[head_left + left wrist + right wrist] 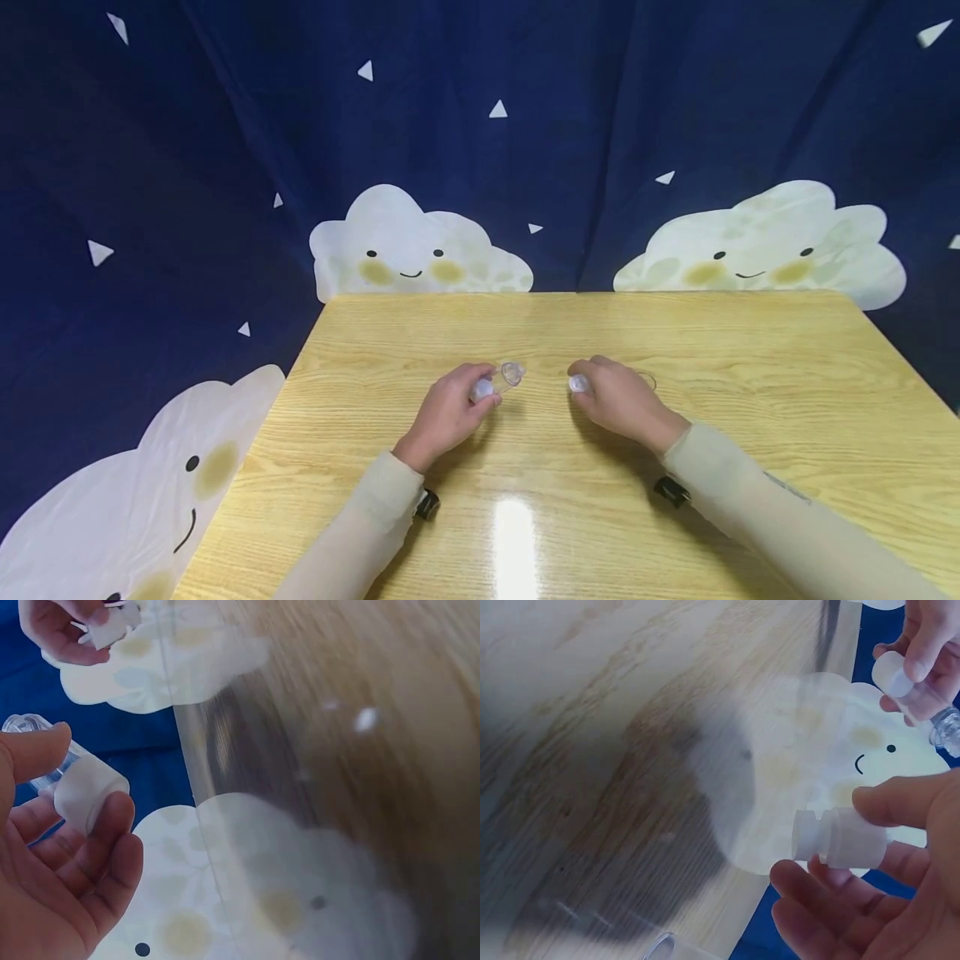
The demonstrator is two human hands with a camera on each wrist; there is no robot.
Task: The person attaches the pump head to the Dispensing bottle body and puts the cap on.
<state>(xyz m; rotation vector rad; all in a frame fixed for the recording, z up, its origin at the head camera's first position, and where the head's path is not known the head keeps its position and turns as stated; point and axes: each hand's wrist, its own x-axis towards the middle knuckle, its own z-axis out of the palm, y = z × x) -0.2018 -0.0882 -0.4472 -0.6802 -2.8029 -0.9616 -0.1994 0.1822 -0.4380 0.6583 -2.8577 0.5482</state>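
My left hand (450,410) grips a small clear bottle (513,372) by its white end (86,787), thumb on one side and fingers on the other. The bottle's clear end points right, toward my other hand. Between thumb and fingers, my right hand (624,402) pinches a small white plastic piece (851,838) with a narrow groove and a wider body; it looks like a pump head or stopper, but its exact kind is unclear. The two hands are apart, just above the table. Beyond the right hand lies a clear round-rimmed object (649,380), mostly hidden by that hand.
A wood-grain table (525,467) spreads under both hands, with a bright light reflection near the front. Behind it and at the left hangs a dark blue curtain (465,150) printed with smiling clouds and white triangles. Black straps show at both wrists.
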